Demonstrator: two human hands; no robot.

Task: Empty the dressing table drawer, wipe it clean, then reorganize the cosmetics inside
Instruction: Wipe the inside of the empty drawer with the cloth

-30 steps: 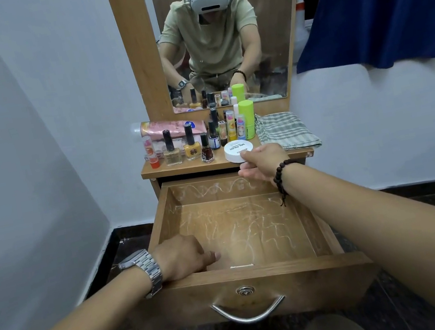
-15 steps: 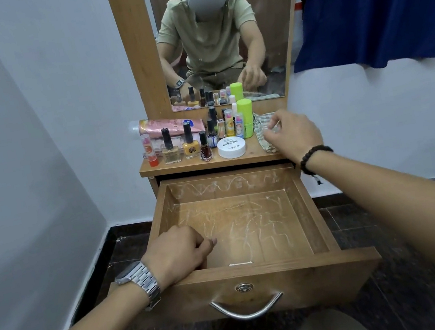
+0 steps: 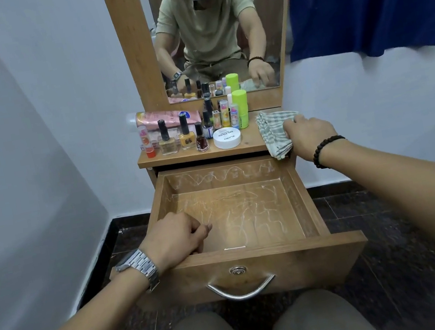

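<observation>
a person seated before a wooden dressing table (image 3: 236, 148) reaches across its pulled-out wooden drawer (image 3: 244, 259), whose bare floor and back wall are streaked with pale, wavy smears. the right hand (image 3: 308, 132), a dark beaded bracelet (image 3: 327, 150) at the wrist, grips a folded green-and-white checked cloth (image 3: 273, 133) at the right end of the tabletop, fingers curled into the fabric; one corner of the cloth hangs over the table's front edge above the drawer's back right corner. the left hand (image 3: 175, 239), under a silver metal wristwatch (image 3: 139, 265), rests on the drawer's front left corner with fingers curled over the rim and nothing else in them. the cosmetics stand crowded on the left and middle of the tabletop: a round white jar (image 3: 227, 137) at the front, nail polish bottles (image 3: 186, 135) in a row beside it, a pink tube (image 3: 164, 115) lying behind them, and a lime green canister (image 3: 241, 108) near the framed mirror (image 3: 212, 29).
</observation>
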